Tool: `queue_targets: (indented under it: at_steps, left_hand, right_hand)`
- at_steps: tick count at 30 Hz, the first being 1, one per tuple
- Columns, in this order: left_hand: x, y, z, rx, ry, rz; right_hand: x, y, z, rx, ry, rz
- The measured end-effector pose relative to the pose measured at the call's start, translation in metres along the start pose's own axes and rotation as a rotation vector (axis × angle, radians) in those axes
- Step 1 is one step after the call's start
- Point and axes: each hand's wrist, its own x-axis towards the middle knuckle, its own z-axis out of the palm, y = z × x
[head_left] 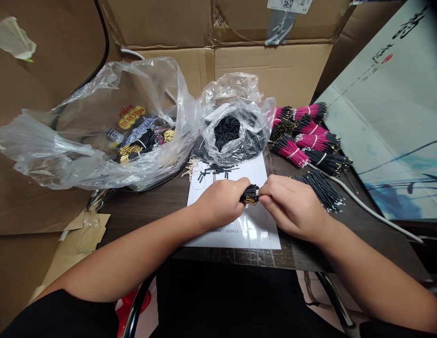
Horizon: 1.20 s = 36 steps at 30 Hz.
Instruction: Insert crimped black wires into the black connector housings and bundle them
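Between both hands [220, 204], gold-tipped wire bundle [249, 195]

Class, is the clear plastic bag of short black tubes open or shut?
Open: the clear plastic bag gapes at the top, and the short black tubes show through its mouth.
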Motion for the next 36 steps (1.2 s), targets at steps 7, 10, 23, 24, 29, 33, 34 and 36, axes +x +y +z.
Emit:
queue_targets:
  at_steps: [7, 10, 23, 24, 29, 33, 34, 36]
  left_hand:
    - [0.000, 0.000, 0.001, -0.107, 0.019, 0.005]
    - [0.000, 0.000, 0.002, -0.185, 0.017, 0.007]
    - [0.000, -0.002, 0.005, -0.331, 0.009, 0.015]
    - [0.000, -0.001, 0.004, -0.334, 0.007, 0.012]
    - [0.000, -0.001, 0.005, -0.336, 0.002, 0.001]
    - [0.000, -0.001, 0.005, -0.338, -0.004, 0.002]
    - [0.000, -0.001, 0.005, -0.338, -0.004, 0.004]
    - [0.000, -0.001, 0.005, -0.336, -0.001, 0.007]
  right_hand:
    - [0.001, -0.005, 0.003, 0.106, 0.103, 0.051]
    - [0.001, -0.007, 0.005, 0.164, 0.156, 0.100]
    - [0.001, -0.012, 0.007, 0.247, 0.234, 0.159]
    - [0.001, -0.012, 0.007, 0.246, 0.238, 0.157]
    - [0.002, -0.012, 0.007, 0.252, 0.247, 0.149]
    - [0.002, -0.012, 0.007, 0.253, 0.236, 0.144]
    - [0.002, -0.012, 0.007, 0.252, 0.237, 0.142]
    - [0.001, -0.012, 0.006, 0.250, 0.238, 0.143]
